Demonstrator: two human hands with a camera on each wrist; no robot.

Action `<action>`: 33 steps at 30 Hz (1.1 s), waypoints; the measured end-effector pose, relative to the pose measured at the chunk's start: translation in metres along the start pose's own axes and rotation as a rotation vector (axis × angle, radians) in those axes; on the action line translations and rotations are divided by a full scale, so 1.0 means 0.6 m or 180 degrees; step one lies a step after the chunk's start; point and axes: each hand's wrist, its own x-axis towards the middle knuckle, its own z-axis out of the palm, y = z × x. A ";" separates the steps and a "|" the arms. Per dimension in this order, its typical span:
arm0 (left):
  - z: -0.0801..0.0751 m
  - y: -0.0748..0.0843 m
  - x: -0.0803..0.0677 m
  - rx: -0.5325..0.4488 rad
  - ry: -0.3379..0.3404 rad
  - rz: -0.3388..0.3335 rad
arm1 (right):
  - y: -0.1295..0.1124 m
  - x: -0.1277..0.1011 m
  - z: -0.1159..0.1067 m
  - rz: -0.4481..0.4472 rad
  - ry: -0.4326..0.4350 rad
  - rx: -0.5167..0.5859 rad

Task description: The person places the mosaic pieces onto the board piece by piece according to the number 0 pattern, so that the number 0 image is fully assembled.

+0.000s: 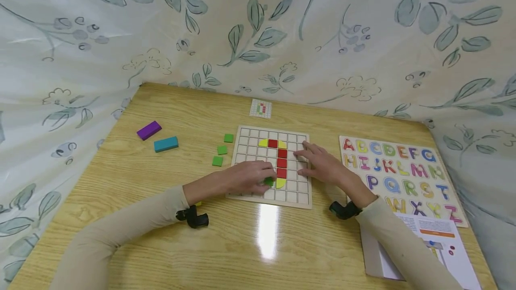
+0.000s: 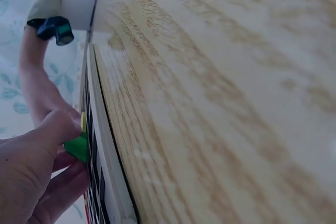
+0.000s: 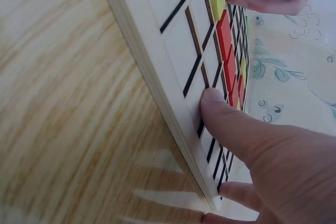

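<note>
My left hand (image 1: 251, 176) pinches a green square tile (image 1: 268, 181) low over the lower middle of the white grid board (image 1: 296, 198). In the left wrist view the green tile (image 2: 77, 147) stands tilted between thumb and fingers, right at the board's surface. On the board, red squares (image 1: 281, 163) form a column, with another red square in the top row. Yellow rounded pieces (image 1: 280, 183) lie at the column's foot and on both sides of the top red square. My right hand (image 1: 322, 164) rests its spread fingertips on the board's right edge and holds nothing.
Three green tiles (image 1: 222, 150) lie left of the board. Farther left are a purple block (image 1: 149, 130) and a blue block (image 1: 166, 144). A small pattern card (image 1: 260, 108) lies behind the board. An alphabet puzzle (image 1: 382, 181) and a printed box (image 1: 433, 236) sit at right.
</note>
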 end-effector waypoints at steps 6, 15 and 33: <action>-0.001 0.001 -0.001 -0.0013 -0.0042 -0.0028 | 0.002 0.002 0.000 -0.0030 0.0013 -0.0015; 0.003 0.002 -0.003 0.0098 0.0046 0.0030 | 0.005 0.004 0.001 -0.0028 0.0000 -0.0021; 0.014 0.005 -0.014 0.0178 0.0256 0.0097 | 0.007 0.005 0.004 -0.0029 -0.0012 -0.0024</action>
